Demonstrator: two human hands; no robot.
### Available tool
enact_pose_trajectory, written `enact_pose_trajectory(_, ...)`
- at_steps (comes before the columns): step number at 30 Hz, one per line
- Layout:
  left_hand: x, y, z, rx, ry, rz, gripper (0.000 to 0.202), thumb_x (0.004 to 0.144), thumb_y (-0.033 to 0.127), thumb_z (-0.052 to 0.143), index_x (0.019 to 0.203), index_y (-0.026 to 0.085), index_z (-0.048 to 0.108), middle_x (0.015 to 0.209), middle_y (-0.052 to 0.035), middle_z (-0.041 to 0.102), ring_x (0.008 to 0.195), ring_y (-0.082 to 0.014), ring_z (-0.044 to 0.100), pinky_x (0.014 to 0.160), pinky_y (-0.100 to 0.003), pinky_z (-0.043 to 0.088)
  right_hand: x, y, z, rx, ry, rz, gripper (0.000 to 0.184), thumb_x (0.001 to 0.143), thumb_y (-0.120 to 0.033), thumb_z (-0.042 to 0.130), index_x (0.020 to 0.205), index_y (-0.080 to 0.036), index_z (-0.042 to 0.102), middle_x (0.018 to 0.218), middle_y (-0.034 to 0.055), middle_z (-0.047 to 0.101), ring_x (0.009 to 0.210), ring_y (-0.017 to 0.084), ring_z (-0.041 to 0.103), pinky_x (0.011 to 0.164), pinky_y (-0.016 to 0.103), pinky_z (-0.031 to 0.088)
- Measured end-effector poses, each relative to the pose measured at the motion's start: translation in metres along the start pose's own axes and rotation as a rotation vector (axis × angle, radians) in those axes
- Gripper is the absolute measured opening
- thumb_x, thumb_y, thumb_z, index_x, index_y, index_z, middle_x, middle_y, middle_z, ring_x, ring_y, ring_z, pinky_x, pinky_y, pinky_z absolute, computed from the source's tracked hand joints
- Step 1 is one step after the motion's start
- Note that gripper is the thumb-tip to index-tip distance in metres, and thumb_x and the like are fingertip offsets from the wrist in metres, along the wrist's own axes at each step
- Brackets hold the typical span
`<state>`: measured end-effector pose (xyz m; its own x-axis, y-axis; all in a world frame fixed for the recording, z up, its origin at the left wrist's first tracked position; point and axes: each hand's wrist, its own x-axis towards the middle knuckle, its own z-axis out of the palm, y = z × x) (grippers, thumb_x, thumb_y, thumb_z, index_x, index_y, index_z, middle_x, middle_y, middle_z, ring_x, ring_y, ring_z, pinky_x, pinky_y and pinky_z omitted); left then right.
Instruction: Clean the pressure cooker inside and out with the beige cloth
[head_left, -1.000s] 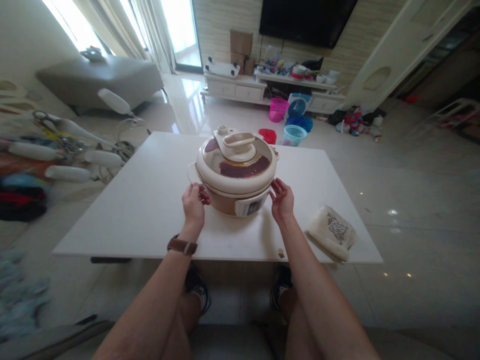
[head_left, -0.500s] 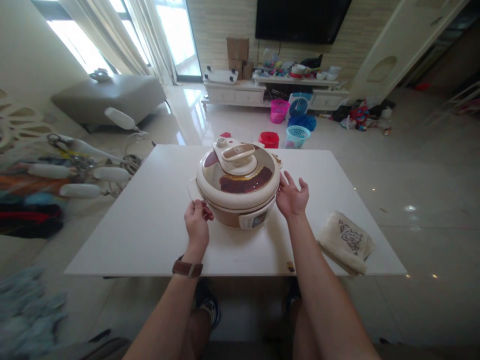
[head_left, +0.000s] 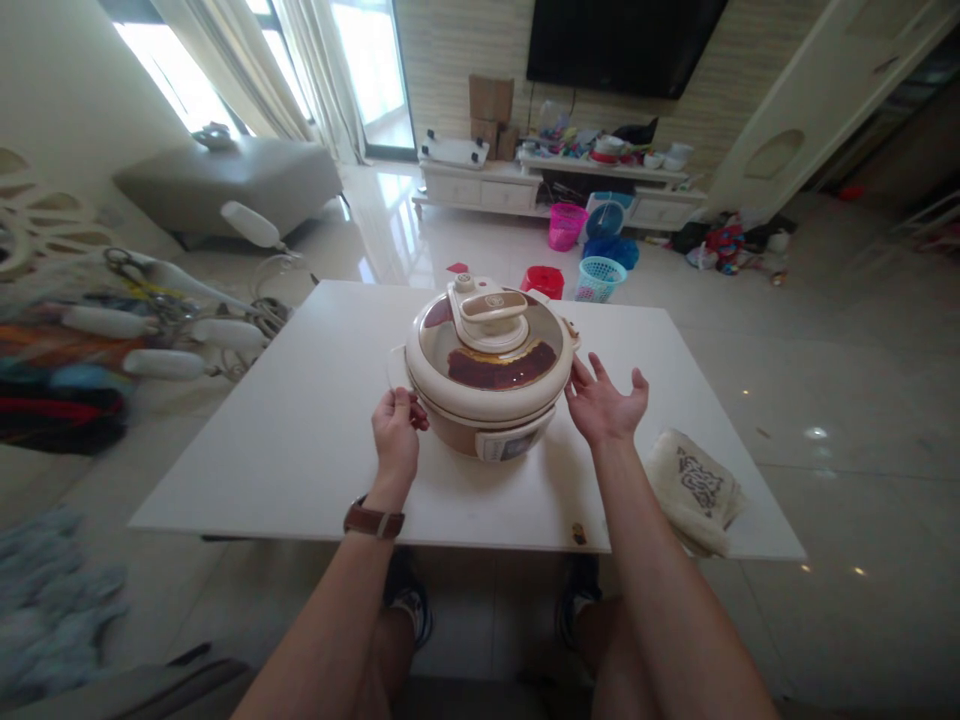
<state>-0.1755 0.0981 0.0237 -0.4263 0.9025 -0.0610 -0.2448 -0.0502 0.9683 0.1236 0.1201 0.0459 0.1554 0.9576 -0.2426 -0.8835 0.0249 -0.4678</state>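
A round cream and brown electric cooker (head_left: pixel 442 405) with a lid stands upright on the white table (head_left: pixel 285 430). The lid has a see-through brown window and a thick handle (head_left: pixel 495 306) across its top. At the cooker's left side, my left hand (head_left: pixel 395 432) is closed, its thumb and fingers pinching the lower end of the side handle (head_left: pixel 401 370); the curled fingers partly hide the contact. My right hand (head_left: pixel 606 405) is open, palm up with the thumb spread, its fingertips against or just beside the cooker's right side. A brown-strapped watch is on my left wrist.
A folded beige cloth (head_left: pixel 694 490) with a dark pattern lies at the table's right front. A small sticker (head_left: pixel 578 533) is near the front edge. Beyond the table stand a red stool (head_left: pixel 543 282) and a light blue basket (head_left: pixel 600 280). A lamp with white shades (head_left: pixel 229 335) is at left.
The view has shifted slightly. My right hand has moved a little to the right and spread further, while my left hand stays at the cooker's left side.
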Motion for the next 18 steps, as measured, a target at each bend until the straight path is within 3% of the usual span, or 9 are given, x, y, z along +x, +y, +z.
enact_pose_trajectory(6,0.003,-0.003,-0.01,0.148,-0.015,0.014,0.041,0.088,0.06,0.064,0.086,0.019,0.058,0.073,0.0004,0.059,0.061,-0.0117,0.058,0.051,-0.02,0.044,-0.028,-0.007,-0.012,-0.073,0.227,-0.028,0.04,0.088,-0.056,0.044,0.09,-0.022,0.065,0.099,0.0158,0.08,0.109,0.026,0.074,0.07,0.035,0.058)
enact_pose_trajectory(10,-0.006,-0.013,-0.012,0.245,0.052,0.048,0.036,0.093,0.05,0.06,0.112,0.019,0.06,0.108,-0.0077,0.065,0.091,-0.0167,0.066,0.068,-0.025,0.053,-0.039,-0.007,-0.021,-0.118,0.231,-0.054,0.03,0.087,-0.046,0.048,0.086,-0.021,0.065,0.097,0.0148,0.081,0.106,0.024,0.075,0.071,0.032,0.057)
enact_pose_trajectory(12,-0.017,-0.018,-0.006,0.276,0.12,0.094,0.043,0.097,0.046,0.055,0.132,0.02,0.054,0.132,-0.0131,0.06,0.109,-0.0194,0.065,0.081,-0.03,0.056,-0.04,-0.006,-0.021,-0.151,0.22,-0.063,0.027,0.086,-0.04,0.049,0.088,-0.02,0.067,0.096,0.0136,0.081,0.103,0.023,0.075,0.071,0.031,0.056)
enact_pose_trajectory(15,-0.035,-0.021,0.007,0.303,0.107,0.206,0.051,0.103,0.044,0.047,0.149,0.021,0.046,0.154,-0.0164,0.048,0.132,-0.0222,0.057,0.107,-0.037,0.05,-0.04,-0.004,-0.017,-0.185,0.224,-0.087,0.028,0.086,-0.035,0.049,0.094,-0.019,0.07,0.095,0.0121,0.081,0.101,0.022,0.076,0.07,0.029,0.056)
enact_pose_trajectory(18,-0.046,-0.02,0.017,0.325,0.062,0.274,0.051,0.105,0.045,0.042,0.148,0.019,0.052,0.155,-0.0161,0.052,0.143,-0.024,0.049,0.122,-0.039,0.036,-0.041,-0.001,-0.013,-0.181,0.236,-0.092,0.031,0.087,-0.033,0.048,0.1,-0.018,0.072,0.099,0.0112,0.081,0.101,0.02,0.076,0.07,0.027,0.055)
